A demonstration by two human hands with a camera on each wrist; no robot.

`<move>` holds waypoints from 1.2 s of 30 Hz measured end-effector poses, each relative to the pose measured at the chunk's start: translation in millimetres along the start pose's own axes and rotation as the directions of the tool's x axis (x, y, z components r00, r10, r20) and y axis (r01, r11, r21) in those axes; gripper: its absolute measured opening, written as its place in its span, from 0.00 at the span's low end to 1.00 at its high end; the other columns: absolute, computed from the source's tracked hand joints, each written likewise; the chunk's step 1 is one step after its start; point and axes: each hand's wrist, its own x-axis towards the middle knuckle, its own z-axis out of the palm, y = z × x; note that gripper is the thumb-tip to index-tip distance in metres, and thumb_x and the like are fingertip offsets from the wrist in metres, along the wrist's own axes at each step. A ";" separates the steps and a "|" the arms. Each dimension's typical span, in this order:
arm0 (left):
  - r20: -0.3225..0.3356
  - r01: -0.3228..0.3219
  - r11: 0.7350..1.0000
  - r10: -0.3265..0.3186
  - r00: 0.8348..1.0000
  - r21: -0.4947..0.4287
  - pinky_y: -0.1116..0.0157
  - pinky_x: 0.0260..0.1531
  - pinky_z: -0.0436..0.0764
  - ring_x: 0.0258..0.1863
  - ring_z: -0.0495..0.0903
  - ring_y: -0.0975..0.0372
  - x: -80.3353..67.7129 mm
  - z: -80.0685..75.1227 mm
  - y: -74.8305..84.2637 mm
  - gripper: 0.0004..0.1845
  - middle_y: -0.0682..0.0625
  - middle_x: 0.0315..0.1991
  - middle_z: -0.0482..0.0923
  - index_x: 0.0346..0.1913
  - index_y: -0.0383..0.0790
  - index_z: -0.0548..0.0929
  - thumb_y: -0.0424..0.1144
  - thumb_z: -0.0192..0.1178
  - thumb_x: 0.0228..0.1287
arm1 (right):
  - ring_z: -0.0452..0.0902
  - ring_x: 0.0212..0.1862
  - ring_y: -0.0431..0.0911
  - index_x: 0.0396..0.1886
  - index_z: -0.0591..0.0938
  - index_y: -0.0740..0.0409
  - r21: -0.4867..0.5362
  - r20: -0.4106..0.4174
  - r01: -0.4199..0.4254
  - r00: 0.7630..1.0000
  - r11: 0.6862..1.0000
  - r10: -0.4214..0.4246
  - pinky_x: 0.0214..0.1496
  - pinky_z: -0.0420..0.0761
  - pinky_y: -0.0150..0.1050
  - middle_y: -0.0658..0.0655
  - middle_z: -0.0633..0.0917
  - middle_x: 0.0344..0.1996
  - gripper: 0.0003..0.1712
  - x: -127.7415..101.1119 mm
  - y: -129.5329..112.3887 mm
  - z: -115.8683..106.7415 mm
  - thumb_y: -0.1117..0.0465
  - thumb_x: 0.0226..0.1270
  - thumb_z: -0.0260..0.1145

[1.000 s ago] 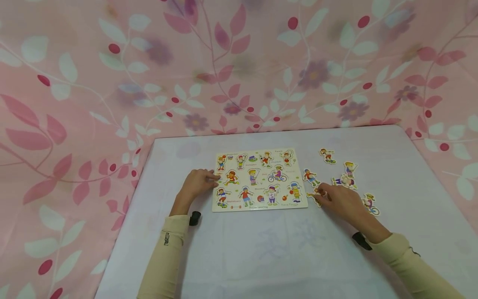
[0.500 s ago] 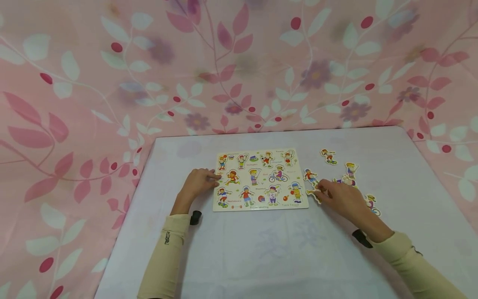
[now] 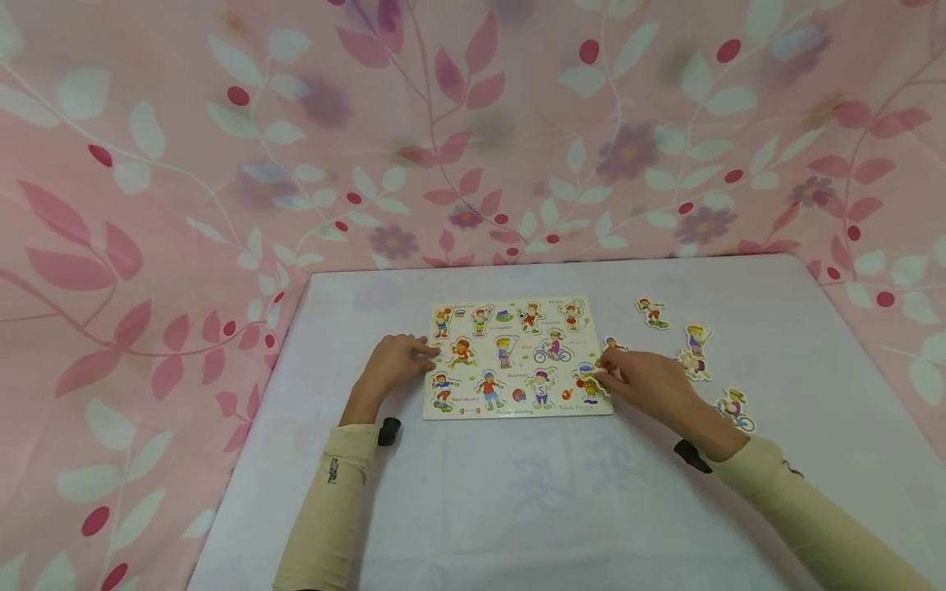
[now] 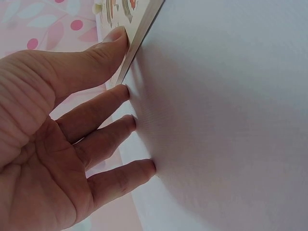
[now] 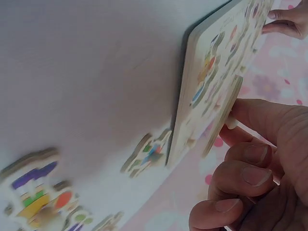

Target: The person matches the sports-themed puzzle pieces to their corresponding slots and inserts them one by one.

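A cream puzzle board printed with children at sports lies flat on the table. At its left edge is my left hand; in the left wrist view the thumb rests on the board's edge and the extended fingers touch the cloth. My right hand pinches a flat wooden puzzle piece by its small white knob, between thumb and index finger. That piece is tilted above the board's lower right corner, over the blue-capped figure. Its printed face is turned away in the right wrist view.
Right of the board lie loose pieces: a skateboarder, a golfer, a figure in purple trousers touching the golfer, and a cyclist. A blue-capped piece is partly behind my right hand. Pink floral fabric hangs behind the table.
My right hand has lifted the puzzle piece from the table beside the board and carried it left over the board's lower right corner. The left hand has stayed at the board's edge.
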 end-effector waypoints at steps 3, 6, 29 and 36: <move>0.000 0.002 1.000 -0.002 1.000 -0.006 0.48 0.69 0.61 0.67 0.68 0.45 -0.1 1.3 -0.9 0.16 0.45 0.61 0.77 0.52 0.46 0.88 0.41 0.70 0.60 | 0.67 0.20 0.38 0.39 0.83 0.50 0.008 0.004 0.018 1.000 1.000 -0.018 0.17 0.64 0.34 0.41 0.80 0.24 0.07 7.4 -6.9 4.0 0.53 0.66 0.70; -0.005 -0.008 1.000 0.008 1.000 0.007 0.48 0.68 0.63 0.67 0.68 0.44 0.4 2.7 -2.5 0.16 0.44 0.60 0.77 0.52 0.46 0.88 0.41 0.71 0.59 | 0.67 0.22 0.38 0.40 0.83 0.48 0.012 0.025 0.031 0.999 0.999 -0.031 0.19 0.65 0.34 0.41 0.80 0.25 0.07 16.4 -13.7 7.5 0.53 0.67 0.69; -0.023 0.002 1.000 -0.001 1.000 0.011 0.48 0.68 0.63 0.67 0.69 0.45 2.7 3.9 -5.1 0.16 0.45 0.60 0.77 0.51 0.48 0.88 0.42 0.71 0.59 | 0.68 0.20 0.38 0.38 0.82 0.47 0.023 0.004 0.215 0.977 0.976 -0.215 0.16 0.63 0.34 0.43 0.82 0.25 0.07 99.4 -76.8 33.5 0.50 0.69 0.67; -0.012 0.009 1.000 -0.009 1.000 0.013 0.48 0.68 0.62 0.67 0.68 0.45 2.0 3.2 -2.9 0.16 0.45 0.61 0.77 0.51 0.47 0.88 0.42 0.71 0.59 | 0.70 0.21 0.40 0.39 0.82 0.47 0.004 0.042 0.217 0.975 0.976 -0.217 0.17 0.64 0.34 0.43 0.80 0.23 0.07 121.1 -89.6 44.7 0.50 0.70 0.65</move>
